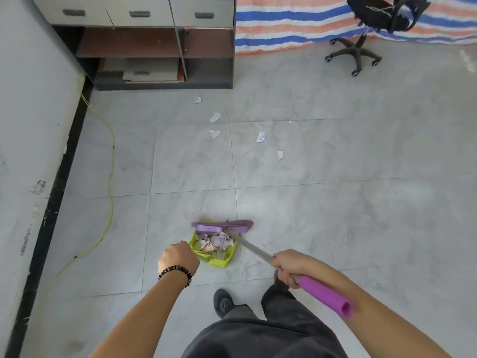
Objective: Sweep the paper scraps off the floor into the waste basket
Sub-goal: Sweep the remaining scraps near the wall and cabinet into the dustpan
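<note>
A lime green dustpan (218, 260) sits on the grey tiled floor in front of me, with crumpled paper scraps (215, 241) piled inside. The purple broom head (223, 226) lies across its far mouth. My right hand (289, 266) grips the broom's metal shaft just above the purple grip (326, 295). My left hand (178, 258), a bead bracelet at its wrist, is curled at the dustpan's left rear; its handle is hidden under the fist. Several loose paper scraps (215, 134) lie farther off on the tiles.
A grey drawer cabinet (160, 45) with open shelves stands at the back left, beside a white wall (31, 125). A yellow cable (111, 177) trails along the floor by the wall. A black office chair (361, 47) stands at the back right before a striped tarp (291, 24).
</note>
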`<state>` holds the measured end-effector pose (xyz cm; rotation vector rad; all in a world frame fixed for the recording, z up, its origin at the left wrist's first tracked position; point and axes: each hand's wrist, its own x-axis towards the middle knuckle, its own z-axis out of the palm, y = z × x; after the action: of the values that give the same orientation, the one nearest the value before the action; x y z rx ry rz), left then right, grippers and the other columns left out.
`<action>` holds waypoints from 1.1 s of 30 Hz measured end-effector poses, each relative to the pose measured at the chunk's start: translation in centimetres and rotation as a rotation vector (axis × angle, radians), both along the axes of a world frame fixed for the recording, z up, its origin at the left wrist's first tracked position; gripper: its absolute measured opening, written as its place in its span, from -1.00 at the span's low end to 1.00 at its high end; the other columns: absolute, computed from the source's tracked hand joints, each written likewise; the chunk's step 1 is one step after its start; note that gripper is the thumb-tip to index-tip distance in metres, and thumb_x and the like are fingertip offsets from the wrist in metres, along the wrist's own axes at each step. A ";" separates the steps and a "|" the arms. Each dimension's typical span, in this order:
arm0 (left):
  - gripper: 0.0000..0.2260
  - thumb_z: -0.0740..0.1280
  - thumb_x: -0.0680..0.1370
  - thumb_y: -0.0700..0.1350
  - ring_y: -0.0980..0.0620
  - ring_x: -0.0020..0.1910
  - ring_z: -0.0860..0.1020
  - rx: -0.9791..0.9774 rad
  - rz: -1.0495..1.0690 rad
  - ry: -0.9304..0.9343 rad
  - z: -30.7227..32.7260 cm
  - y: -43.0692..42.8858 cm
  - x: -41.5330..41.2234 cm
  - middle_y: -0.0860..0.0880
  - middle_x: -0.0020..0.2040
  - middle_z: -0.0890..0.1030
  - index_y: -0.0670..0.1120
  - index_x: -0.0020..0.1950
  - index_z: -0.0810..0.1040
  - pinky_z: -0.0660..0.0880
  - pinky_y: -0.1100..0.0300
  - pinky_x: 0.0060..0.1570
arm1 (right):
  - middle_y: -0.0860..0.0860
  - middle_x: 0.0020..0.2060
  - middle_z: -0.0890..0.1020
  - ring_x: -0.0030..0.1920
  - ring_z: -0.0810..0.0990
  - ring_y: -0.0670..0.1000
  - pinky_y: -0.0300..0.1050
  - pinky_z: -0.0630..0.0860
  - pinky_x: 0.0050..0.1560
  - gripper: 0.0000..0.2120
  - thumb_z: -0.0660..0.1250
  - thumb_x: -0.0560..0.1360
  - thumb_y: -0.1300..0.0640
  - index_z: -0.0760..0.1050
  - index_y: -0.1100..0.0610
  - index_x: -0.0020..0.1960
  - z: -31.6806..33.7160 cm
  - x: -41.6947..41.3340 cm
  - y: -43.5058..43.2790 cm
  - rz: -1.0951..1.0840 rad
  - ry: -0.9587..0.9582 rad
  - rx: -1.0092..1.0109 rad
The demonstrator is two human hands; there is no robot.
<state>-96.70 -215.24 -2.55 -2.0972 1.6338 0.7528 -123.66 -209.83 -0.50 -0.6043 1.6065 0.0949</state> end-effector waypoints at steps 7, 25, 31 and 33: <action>-0.92 0.21 0.52 -0.13 -0.06 -0.24 0.53 -0.022 0.032 0.023 1.0 0.2 1.6 0.00 -0.27 0.50 -0.06 -0.15 0.46 0.51 0.20 -0.24 | -0.05 -0.53 0.37 -0.64 0.30 -0.18 -0.36 0.27 -0.68 -0.89 0.16 0.59 0.19 0.36 0.19 -0.09 4.2 -2.2 -2.7 -0.486 -0.192 0.151; -0.80 0.24 0.54 0.03 -0.05 -0.22 0.60 -0.085 0.037 0.011 0.9 -18.3 -10.9 -0.01 -0.24 0.59 -0.05 -0.17 0.54 0.53 0.20 -0.30 | 0.08 -0.63 0.42 -0.68 0.37 0.00 -0.23 0.32 -0.62 -0.91 0.13 0.52 0.33 0.40 0.28 -0.09 -0.2 -15.0 -19.9 -0.521 0.006 -0.309; -0.62 0.16 0.59 0.18 -0.01 -0.35 0.55 -0.130 0.056 -0.040 1.3 -27.0 -17.8 -0.01 -0.32 0.57 -0.05 -0.26 0.48 0.38 0.24 -0.46 | 0.12 -0.54 0.46 -0.62 0.40 0.00 -0.22 0.34 -0.57 -0.82 0.11 0.49 0.33 0.44 0.32 0.01 -1.8 -24.1 -32.2 -0.559 0.011 -0.329; -0.58 0.13 0.59 0.22 -0.01 -0.36 0.56 -0.150 0.064 -0.053 1.2 -29.8 -19.8 -0.01 -0.35 0.57 -0.05 -0.28 0.46 0.43 0.23 -0.44 | 0.13 -0.49 0.47 -0.58 0.42 0.02 -0.20 0.36 -0.54 -0.80 0.10 0.47 0.33 0.46 0.31 0.02 -2.8 -26.8 -36.6 -0.552 0.036 -0.340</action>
<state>-116.45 -245.03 -1.35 -2.2628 1.6474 0.6049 -150.49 -246.45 -3.32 -0.3958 1.7853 -0.5882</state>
